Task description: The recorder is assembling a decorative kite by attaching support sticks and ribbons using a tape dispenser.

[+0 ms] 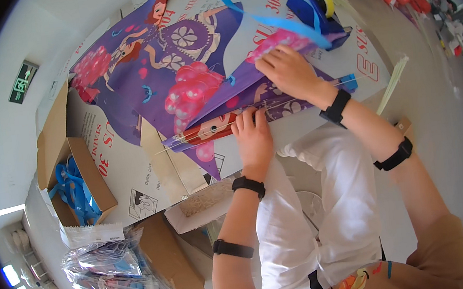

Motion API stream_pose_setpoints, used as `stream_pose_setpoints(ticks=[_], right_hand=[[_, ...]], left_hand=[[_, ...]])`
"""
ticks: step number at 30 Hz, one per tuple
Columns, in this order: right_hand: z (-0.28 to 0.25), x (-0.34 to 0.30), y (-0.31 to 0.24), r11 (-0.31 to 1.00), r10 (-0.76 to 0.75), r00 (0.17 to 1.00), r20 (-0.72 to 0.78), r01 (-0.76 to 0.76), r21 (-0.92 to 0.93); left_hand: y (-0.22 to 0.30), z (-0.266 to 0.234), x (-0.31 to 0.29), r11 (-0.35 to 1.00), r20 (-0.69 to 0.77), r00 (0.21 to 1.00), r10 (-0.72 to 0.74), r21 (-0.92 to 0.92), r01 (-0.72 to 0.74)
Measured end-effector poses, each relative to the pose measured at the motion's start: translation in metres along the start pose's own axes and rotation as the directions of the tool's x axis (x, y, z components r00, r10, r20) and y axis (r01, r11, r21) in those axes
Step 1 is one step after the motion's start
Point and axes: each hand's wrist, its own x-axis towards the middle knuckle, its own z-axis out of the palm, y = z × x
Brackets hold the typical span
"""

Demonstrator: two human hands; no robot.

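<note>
A purple kite [149, 99], printed with a cartoon figure and pink balloons, is spread across the tabletop. Its near edge is folded over, and a thin pale rod [188, 140] runs along that fold. My left hand [255, 139] has its fingers curled down over the folded edge and rod. Farther up and to the right, my right hand [291, 75] pinches the purple sheet, fingers bent together. Close beyond it a blue ribbon [277, 22] curls up off the table. A blue tape dispenser [313, 7] with a yellow roll stands at the far right.
An open cardboard box [97, 180] of blue ribbons stands at the left. Below it, clear plastic packages [123, 271] lie on another carton. A white box [200, 208] sits under the table's near edge. Thin sticks [393, 85] stick out past the right edge.
</note>
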Motion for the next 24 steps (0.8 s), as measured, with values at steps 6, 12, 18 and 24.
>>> stream_pose_setpoints(ticks=[6, 12, 18, 24], right_hand=[[0.013, -0.049, -0.020, 0.875, 0.265, 0.948, 0.178, -0.314, 0.369], [0.013, -0.062, -0.020, 0.727, 0.399, 0.902, 0.167, -0.422, 0.542], [0.018, -0.068, -0.021, 0.692, 0.486, 0.870, 0.079, -0.439, 0.573], [0.024, -0.067, -0.028, 0.623, 0.528, 0.831, 0.172, -0.517, 0.586]], left_hand=[[0.002, -0.002, 0.002, 0.999, 0.023, 0.999, -0.032, -0.013, 0.032], [0.005, -0.010, 0.020, 0.998, 0.047, 0.999, 0.026, 0.054, -0.029], [0.003, -0.004, 0.031, 0.989, 0.092, 0.987, 0.130, 0.052, -0.135], [-0.009, 0.002, 0.028, 0.984, 0.224, 0.961, 0.161, 0.043, -0.175]])
